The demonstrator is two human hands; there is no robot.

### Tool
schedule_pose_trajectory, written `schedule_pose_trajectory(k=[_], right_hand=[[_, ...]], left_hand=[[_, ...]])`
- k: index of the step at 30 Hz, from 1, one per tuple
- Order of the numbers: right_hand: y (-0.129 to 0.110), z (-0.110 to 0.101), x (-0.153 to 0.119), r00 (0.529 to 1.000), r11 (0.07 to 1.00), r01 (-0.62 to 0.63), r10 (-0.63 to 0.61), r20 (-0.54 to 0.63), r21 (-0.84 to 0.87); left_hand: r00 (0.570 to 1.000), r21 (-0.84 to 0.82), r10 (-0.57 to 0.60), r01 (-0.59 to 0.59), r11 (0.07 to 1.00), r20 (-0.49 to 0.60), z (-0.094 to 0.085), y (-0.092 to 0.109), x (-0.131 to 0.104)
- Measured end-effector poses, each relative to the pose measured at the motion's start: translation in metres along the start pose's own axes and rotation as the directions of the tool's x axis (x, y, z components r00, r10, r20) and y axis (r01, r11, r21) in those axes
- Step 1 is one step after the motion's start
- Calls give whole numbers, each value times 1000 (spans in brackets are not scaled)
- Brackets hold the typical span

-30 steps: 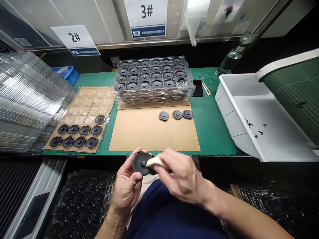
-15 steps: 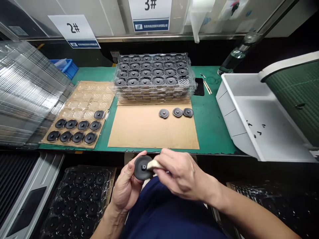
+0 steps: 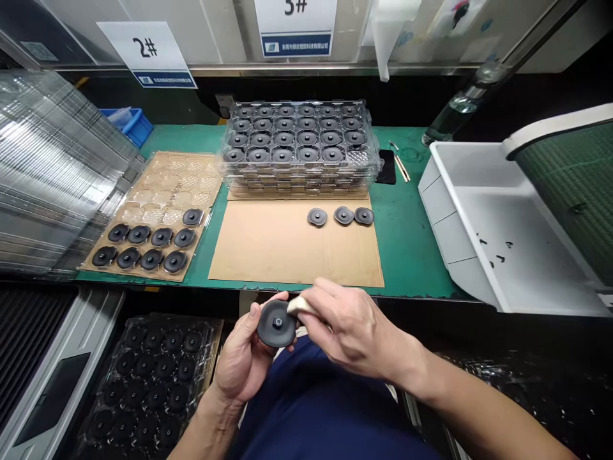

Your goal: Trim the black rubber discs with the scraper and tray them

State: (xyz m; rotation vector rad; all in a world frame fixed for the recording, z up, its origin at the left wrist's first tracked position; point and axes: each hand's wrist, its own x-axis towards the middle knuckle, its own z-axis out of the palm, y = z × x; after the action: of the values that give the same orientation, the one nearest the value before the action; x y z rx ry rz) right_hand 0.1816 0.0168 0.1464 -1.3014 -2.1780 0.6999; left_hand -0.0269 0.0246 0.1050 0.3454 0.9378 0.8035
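My left hand (image 3: 244, 354) holds a round black disc (image 3: 276, 324) with a small raised hub, its face turned up, just below the table's front edge. My right hand (image 3: 338, 319) pinches a pale, cream-coloured pad (image 3: 299, 306), which touches the disc's upper right rim. Three more dark discs lie near the back right of a cardboard sheet (image 3: 268, 249); one (image 3: 317, 217) sits apart from the other two. To the left, a clear tray (image 3: 172, 191) on cardboard has several black discs in its front rows.
Stacked clear trays (image 3: 297, 172) full of discs stand behind the cardboard. A phone (image 3: 385, 167), tweezers (image 3: 402, 168) and a bottle (image 3: 454, 112) are at the back right. A white bin (image 3: 498, 211) with small black bits is at right. Tall clear trays (image 3: 57, 172) stand left.
The pad in my right hand has moved from beside the disc's hub up to its upper right rim. The view has shifted slightly.
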Motion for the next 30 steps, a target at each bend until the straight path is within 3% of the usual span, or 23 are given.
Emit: schedule_pose_trajectory(k=[2,7,14,17,20,22,26,30], right_hand=[[-2,-1,1,999,1000,13,-12,38,-25],[-4,0,0,999,994,21,-23,-21,-111],[-8,-2,-9,995,993,5,6,96,-114],[-6,-4,-5,1000,988,-4,7,14,-154],[-4,-5,2,996,985,73,-80,-36,-153],[-3,-5,4,990,979,128,-136,-41,-161],[-2,-4,3,994,974,75,-90,-60,-213],[3,-6,7,977,952,201,-210,-16,-229]], left_hand=[[1000,-20,-2,2,1000,1,2,-1,0],[997,-32,-33,35,999,68,4,-4,2],[995,-112,36,-46,993,-90,6,-7,5],[1000,-73,23,-23,997,6,6,-10,6],[992,-45,-43,49,998,120,6,-11,6],[991,-64,-49,57,996,121,5,-11,7],[999,-56,-14,16,998,38,5,-13,9],[988,-73,-98,107,992,124,6,-15,11]])
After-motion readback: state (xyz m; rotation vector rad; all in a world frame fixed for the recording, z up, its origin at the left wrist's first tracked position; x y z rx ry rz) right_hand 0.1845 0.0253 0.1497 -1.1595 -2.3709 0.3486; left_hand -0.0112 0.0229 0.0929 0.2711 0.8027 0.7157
